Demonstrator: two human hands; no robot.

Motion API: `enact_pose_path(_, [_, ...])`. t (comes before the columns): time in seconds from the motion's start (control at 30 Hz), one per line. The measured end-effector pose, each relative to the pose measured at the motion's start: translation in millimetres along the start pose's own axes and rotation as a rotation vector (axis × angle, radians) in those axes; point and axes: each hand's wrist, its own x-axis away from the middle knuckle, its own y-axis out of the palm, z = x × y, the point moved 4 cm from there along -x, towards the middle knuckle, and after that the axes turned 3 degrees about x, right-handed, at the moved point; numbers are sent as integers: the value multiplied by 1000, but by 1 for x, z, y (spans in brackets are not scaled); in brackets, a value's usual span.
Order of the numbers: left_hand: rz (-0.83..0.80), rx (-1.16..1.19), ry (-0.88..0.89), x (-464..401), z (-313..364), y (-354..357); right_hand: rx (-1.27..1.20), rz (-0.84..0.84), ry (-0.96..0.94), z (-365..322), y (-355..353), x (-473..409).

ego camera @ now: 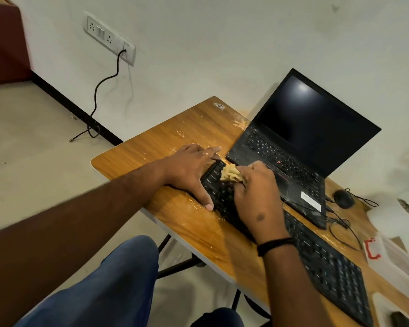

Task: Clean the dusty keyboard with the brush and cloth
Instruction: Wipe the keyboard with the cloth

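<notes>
Right hand: the right hand (pixel 255 194) is curled round a crumpled tan cloth (pixel 230 173), holding it down on the keys near the keyboard's left end; a black band sits on its wrist
Cloth: bunched, poking out of the fist toward 11 o'clock, touching the key tops
Left hand: the left hand (pixel 191 168) lies flat with fingers straight, spread over the left end of the keyboard, thumb along the near edge and fingertips reaching the far corner; it grips nothing
Keyboard: the black keyboard (pixel 326 263) runs slantwise across the table from the hands toward 5 o'clock, its middle hidden under the right forearm
Brush: not made out anywhere in view
Laptop: an open black laptop (pixel 300 142) sits just beyond the keyboard at 2 o'clock from the right hand, screen dark
Mouse: a black mouse (pixel 344 198) with a cable lies at 3 o'clock from the right hand, beside the laptop
Table: the wooden table (pixel 175 128) shows pale dusty smears around the hands
Wall: a switch plate (pixel 109 37) with a black cord hangs at 10 o'clock, well apart
</notes>
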Motion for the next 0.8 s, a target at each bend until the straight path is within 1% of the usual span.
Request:
enact_pose_path(0.03, [9,-1,8,0,1,-1,1,24,8,-7,5,1])
enact_pose_path(0.13, [33,-18,28,-3,-1,1,54,-29,-62,-30,32,20])
enact_pose_path(0.23, [33,-5,25,-4,-3,2,93,-6,-108,-29,30,35])
enact_pose_path(0.27, [32,-2,19,-5,-3,1,92,-47,-136,-25,26,37])
enact_pose_path(0.37, [22,-16,-4,-4,-1,1,63,-259,-157,-11,11,39])
enact_pose_path(0.4, [21,-16,-8,-3,-1,1,69,-275,-139,-5,5,38])
enact_pose_path(0.43, [16,-12,-11,-2,0,1,67,-238,-95,0,0,33])
enact_pose_path(0.5, [7,2,-7,-1,1,1,65,-37,2,7,-6,22])
enact_pose_path(0.53, [7,4,-4,0,1,0,83,25,50,6,-4,18])
enact_pose_path(0.57, [7,3,0,0,2,0,111,33,84,3,0,15])
enact_pose_path(0.63, [17,2,2,0,2,-1,125,-30,106,-10,19,19])
enact_pose_path(0.7, [22,3,-3,-1,0,0,121,-35,94,-23,32,34])
enact_pose_path(0.77, [34,-4,0,-3,-2,2,144,-27,69,-26,29,46])
enact_pose_path(0.8, [39,-5,-2,-3,-2,2,156,-64,30,-24,24,50])
